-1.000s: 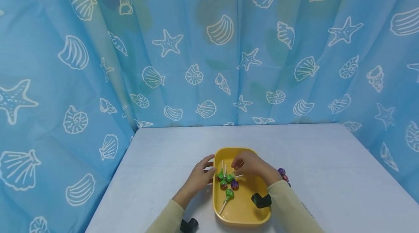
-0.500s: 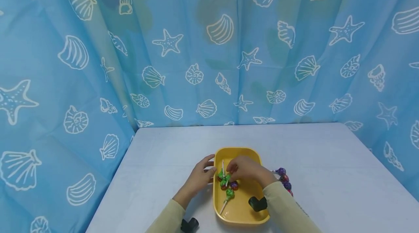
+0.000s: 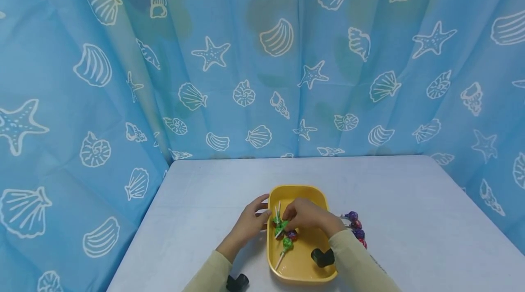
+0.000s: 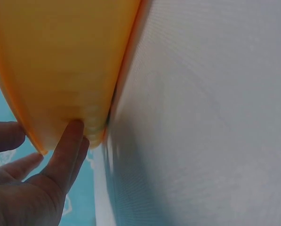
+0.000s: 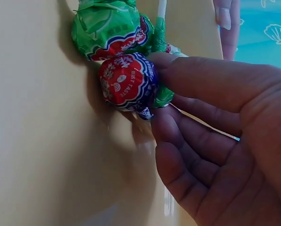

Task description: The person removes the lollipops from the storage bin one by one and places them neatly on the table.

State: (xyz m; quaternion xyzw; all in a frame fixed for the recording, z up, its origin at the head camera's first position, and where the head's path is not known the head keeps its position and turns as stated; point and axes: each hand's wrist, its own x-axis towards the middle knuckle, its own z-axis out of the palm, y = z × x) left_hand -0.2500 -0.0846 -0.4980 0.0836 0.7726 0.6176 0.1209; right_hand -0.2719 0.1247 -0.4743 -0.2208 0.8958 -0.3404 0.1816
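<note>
A yellow tray (image 3: 301, 278) holds several lollipops in green and purple wrappers. My right hand (image 3: 307, 214) reaches into it, thumb and fingers pinching a green-wrapped lollipop (image 5: 164, 96) whose head is mostly hidden behind the thumb. A purple-and-red lollipop (image 5: 126, 82) lies right against that thumb, with a bigger green lollipop (image 5: 107, 30) beside it. Nearer the front of the tray lies one green lollipop (image 3: 288, 243), its white stick slanting down-left. My left hand (image 3: 251, 219) rests at the tray's left side, its fingers extended along the outer wall in the left wrist view.
Outside the tray on the right, several purple and red lollipops (image 3: 357, 224) lie in a column on the white table (image 3: 410, 219), partly hidden by my right sleeve (image 3: 361, 260). Black wrist-camera mounts (image 3: 322, 258) sit by both wrists. A blue seashell curtain (image 3: 262, 78) hangs behind.
My right hand has moved left and slightly toward me, onto the green lollipops. One green lollipop's stick has swung from pointing right to pointing down-left. The left hand has stayed put.
</note>
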